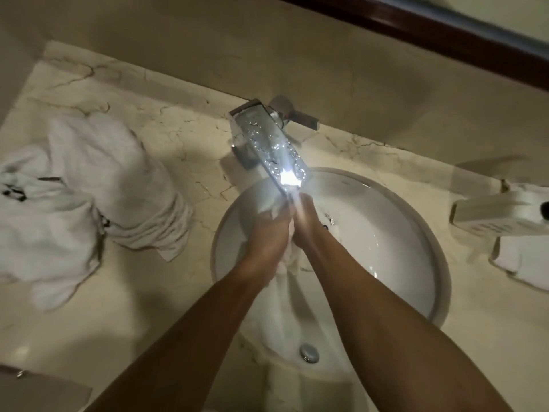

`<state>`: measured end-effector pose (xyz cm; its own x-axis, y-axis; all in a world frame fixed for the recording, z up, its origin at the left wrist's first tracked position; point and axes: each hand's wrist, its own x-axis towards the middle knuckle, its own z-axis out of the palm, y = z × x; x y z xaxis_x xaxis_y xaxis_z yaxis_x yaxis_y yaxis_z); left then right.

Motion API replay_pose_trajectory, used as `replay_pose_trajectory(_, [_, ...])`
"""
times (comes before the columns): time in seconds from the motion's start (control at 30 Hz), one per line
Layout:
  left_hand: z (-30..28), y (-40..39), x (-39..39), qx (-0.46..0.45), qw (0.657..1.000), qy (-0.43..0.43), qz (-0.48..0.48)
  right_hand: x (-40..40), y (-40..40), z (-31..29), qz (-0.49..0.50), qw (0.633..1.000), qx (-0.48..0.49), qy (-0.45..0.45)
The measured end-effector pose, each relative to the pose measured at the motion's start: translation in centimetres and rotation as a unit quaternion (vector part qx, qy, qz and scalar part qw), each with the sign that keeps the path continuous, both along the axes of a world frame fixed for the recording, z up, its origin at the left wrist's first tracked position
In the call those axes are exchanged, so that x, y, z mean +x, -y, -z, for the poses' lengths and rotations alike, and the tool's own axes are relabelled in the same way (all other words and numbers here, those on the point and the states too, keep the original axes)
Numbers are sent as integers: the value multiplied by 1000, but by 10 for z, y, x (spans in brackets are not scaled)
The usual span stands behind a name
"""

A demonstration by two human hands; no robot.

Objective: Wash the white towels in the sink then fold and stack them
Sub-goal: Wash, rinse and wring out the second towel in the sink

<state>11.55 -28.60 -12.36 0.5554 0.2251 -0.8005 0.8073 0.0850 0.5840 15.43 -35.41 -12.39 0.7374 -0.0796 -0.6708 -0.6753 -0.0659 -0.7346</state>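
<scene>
- Left hand [264, 233] and right hand [309, 224] clamped the towel [285, 292] between them, under the faucet [267, 144].
- Towel's long axis apparently trailed toward the person, over the sink [416, 233] rim.

1. We count two hands, the left hand [264, 233] and the right hand [309, 221], at centre.
2. One towel [285, 298] in the one sink [433, 251].
3. One heap of towels [83, 191] at nine o'clock; how many we cannot tell.
4. One faucet [267, 144] at twelve.
</scene>
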Motion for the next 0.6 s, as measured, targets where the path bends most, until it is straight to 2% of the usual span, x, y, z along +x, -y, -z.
replay_pose_trajectory(0.1, [7,-14,-4,-40,999,10,-29,-10,-6,-5,32,998,48,-31])
replay_pose_trajectory(0.23, [19,-36,4,-122,986,-15,-111,-44,5,1,147,983,97,-50])
replay_pose_trajectory(0.3, [14,-31,-2,-152,981,-19,-121,-53,18,-4,179,966,173,-69])
replay_pose_trajectory(0.43, [-1,-26,-13,-315,936,-76,-133,-56,49,-10,199,917,311,-150])
replay_pose_trajectory(0.53, [-6,-24,-16,-351,920,-65,-160,-55,51,-8,157,907,321,-222])
replay_pose_trajectory(0.6, [-7,-23,-16,-355,917,-86,-161,-57,40,-9,174,912,278,-247])
